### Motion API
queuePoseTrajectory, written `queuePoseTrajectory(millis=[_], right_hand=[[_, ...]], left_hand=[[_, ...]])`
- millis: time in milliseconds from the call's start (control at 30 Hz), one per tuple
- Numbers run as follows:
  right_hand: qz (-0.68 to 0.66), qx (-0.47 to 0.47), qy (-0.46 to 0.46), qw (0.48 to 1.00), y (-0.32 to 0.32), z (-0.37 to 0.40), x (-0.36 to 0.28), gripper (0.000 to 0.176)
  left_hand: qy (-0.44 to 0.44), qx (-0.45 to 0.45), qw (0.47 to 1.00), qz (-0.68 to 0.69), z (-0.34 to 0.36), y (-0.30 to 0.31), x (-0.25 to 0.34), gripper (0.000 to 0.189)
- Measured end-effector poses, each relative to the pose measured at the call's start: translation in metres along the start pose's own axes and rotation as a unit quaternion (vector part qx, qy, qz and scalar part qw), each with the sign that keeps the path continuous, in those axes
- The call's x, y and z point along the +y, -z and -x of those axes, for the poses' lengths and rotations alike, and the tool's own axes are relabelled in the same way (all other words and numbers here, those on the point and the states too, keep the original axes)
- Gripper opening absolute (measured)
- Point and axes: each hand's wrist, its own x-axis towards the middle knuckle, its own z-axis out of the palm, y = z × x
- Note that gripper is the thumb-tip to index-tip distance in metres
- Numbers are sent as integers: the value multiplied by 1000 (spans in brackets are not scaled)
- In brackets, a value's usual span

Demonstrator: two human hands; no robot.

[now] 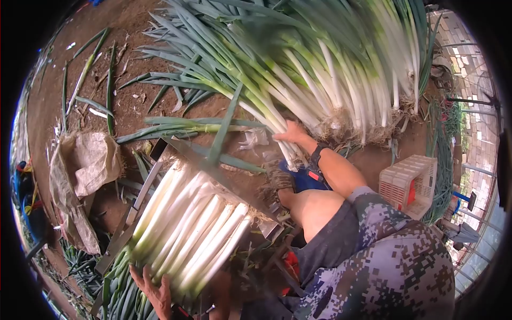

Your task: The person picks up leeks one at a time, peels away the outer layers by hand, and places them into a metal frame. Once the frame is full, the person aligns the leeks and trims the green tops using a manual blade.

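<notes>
A bundle of large green onions (186,224) lies in a metal frame (136,200), its white stalks side by side and roots toward the upper right. My left hand (154,290) rests with fingers apart against the lower left of this bundle, where the stalks turn green. My right hand (293,133), with a dark band on its wrist, is closed around a few green onion stalks (278,124) just above their roots. Beside it at the upper right lies a large pile of green onions (336,80), roots toward me.
A pale plastic crate (408,184) with something red inside stands at the right. A crumpled woven sack (88,170) lies at the left. Loose leaves (110,88) are scattered over the soil. My bent knee (314,210) is between the frame and the crate.
</notes>
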Motion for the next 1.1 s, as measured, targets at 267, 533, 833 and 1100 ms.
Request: queuePoseTrajectory(millis=[267,533,833,1100], right_hand=[[-285,-132,29,949,30,52,-42,53],[-266,-134,46,953,87,99,-69,33],[-299,-285,23,910,139,217,-73,38],[-475,-312,-88,818,137,361,-39,41]], left_hand=[[3,7,1000,-27,1,3,2,72],[-3,48,998,-45,-1,-13,-14,61],[47,152,935,317,-5,-5,-24,60],[24,333,746,576,97,-11,-14,35]])
